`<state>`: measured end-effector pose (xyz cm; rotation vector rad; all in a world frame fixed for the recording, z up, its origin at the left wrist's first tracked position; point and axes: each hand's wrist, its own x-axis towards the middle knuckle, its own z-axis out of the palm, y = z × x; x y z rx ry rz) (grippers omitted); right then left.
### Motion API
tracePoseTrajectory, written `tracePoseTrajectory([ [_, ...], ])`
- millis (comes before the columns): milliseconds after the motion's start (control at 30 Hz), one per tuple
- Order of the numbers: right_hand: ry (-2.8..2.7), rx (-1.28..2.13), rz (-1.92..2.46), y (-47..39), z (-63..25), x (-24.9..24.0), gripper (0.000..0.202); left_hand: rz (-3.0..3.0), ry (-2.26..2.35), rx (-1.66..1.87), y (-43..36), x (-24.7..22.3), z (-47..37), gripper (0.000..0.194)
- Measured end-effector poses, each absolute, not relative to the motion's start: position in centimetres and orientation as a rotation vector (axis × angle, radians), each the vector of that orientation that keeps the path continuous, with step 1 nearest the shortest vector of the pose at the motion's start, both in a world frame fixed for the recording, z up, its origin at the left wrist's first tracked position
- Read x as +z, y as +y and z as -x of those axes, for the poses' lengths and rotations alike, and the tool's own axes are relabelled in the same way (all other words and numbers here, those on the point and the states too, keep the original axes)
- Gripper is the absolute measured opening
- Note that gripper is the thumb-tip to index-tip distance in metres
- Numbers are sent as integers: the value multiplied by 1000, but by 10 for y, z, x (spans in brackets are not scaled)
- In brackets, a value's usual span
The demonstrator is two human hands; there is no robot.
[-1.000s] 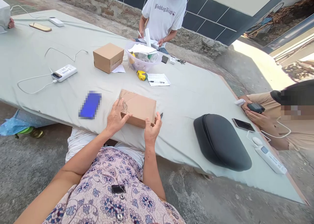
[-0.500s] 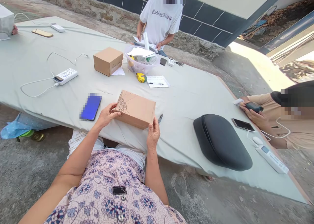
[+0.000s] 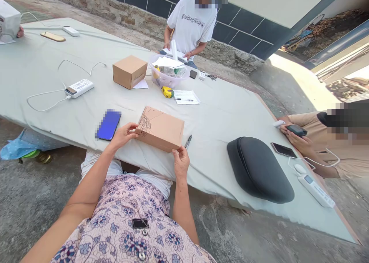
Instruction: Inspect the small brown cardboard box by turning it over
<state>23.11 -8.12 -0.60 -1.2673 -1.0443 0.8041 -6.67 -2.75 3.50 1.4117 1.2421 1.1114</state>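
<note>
A flat brown cardboard box with pen scribbles on its left end rests near the front edge of the cloth-covered table. My left hand grips its left end, thumb on top. At the near right corner my right hand pinches the box's edge. A pen lies just right of the box, and a blue phone lies to its left.
A black padded case sits to the right. Farther back are a second cardboard box, a plastic tub of papers, a yellow tape measure and a power bank with cable. One person stands across the table; another sits at right holding a phone.
My left hand has slid from the box's top to its left end. My right hand has dropped from the box's right side to its near right corner. The box has shifted slightly.
</note>
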Motion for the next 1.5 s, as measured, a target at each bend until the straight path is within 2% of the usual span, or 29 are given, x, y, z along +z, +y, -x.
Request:
tracePoseTrajectory([
  [100,-1106,810,1327,-84,-234,-8,50,-1501,1326,1043,-32,40,68,38],
  [267,-1232,733,1557,-86,-233,-14,32,-1636,1475,888,-35,41,70,21],
  [433,-1329,645,1666,-84,-227,-12,24,-1825,1641,779,-32,35,70,9],
  [900,-1320,639,1707,-89,-220,-2,21,-1898,1780,709,-36,35,60,11],
  [1100,-1244,605,1616,-95,-221,10,38,-1883,1635,812,-42,52,66,6],
  [1333,-1119,529,1453,-105,-215,39,40,-1670,1479,1091,-57,79,55,16],
  [1433,-1048,535,1439,-109,-211,48,55,-1709,1607,1117,-64,88,39,46],
  [1500,-1060,523,1479,-110,-207,53,72,-1788,1743,1055,-70,93,27,67],
])
